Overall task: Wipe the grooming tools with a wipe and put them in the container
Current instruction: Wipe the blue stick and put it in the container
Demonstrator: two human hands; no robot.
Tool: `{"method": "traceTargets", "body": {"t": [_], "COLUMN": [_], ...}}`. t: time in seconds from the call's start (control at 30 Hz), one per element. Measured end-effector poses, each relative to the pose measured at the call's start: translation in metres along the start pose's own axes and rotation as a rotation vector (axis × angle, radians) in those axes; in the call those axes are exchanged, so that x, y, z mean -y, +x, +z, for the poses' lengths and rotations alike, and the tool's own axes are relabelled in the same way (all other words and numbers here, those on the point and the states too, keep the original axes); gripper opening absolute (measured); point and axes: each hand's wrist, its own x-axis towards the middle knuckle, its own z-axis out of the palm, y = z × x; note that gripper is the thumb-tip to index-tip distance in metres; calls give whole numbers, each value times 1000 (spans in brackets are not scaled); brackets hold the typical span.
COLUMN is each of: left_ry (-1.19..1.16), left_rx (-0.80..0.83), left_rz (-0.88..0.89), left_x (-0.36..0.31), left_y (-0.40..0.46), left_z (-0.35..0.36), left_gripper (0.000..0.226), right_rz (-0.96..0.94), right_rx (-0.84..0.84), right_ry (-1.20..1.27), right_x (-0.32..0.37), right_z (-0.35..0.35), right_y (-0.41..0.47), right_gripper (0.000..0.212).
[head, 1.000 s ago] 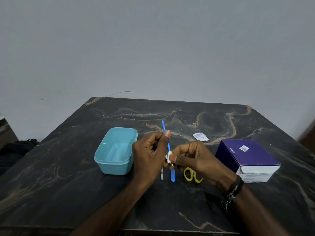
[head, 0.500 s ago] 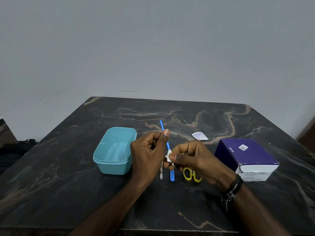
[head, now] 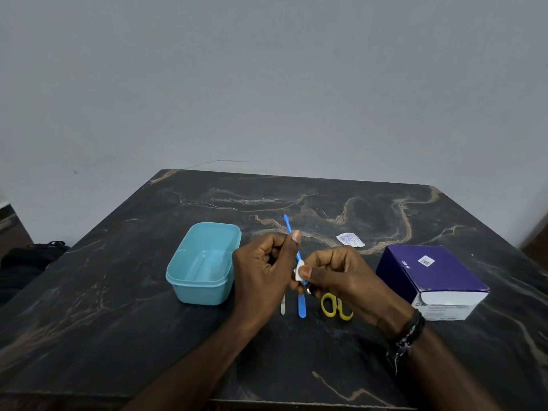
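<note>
My left hand (head: 264, 274) and my right hand (head: 341, 277) meet above the middle of the dark marble table (head: 118, 321). My right hand pinches a small white wipe (head: 299, 270) between thumb and fingers. It presses the wipe against a small metal tool (head: 308, 291), which is mostly hidden. My left hand's fingers are curled round that tool, thumb pointing up. Under the hands, a long blue tool (head: 301, 307), a thin metal file (head: 282, 308) and yellow-handled scissors (head: 336, 307) lie on the table. The light blue container (head: 178, 271) stands to the left with nothing in it.
A purple and white box (head: 430, 274) sits at the right. A torn white wipe sachet (head: 350, 240) lies behind my right hand. A grey wall rises behind the table. A dark bag (head: 26, 259) lies on the floor at the left.
Both hands stay together at the same spot, with only slight shifts of the fingers around the wipe. The tools on the table have not moved.
</note>
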Motion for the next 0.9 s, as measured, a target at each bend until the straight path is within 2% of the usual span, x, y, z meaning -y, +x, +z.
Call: {"method": "traceTargets", "body": {"t": [0.13,0.33,0.57,0.67,0.77,0.9], "left_ry": [12,34,7,7,38,74], "left_rx": [33,-34,23,-1,-14,19], "left_rz": [13,28,10,6,30,49], "left_x": [-2,-2,-1,-3,-1,1], "left_y": [-2,1,-2,-1,0,-1], "left_z": [0,0,0,0,-1,-1], "left_gripper": [25,32,31,33,37,39], "right_rz": [-18,42,-13,1,33,21], "right_rx": [-61,85,-51,23,79,27], "right_ry": [53,-20,27,-18,-57,-51], "right_x": [-1,0,-1,-2,-1,0], "right_z": [1,-2,1,0,-2,-1], "right_y": [1,-2,0,-2,-2,-2], "right_gripper": [18,25,19,18,27,25]}}
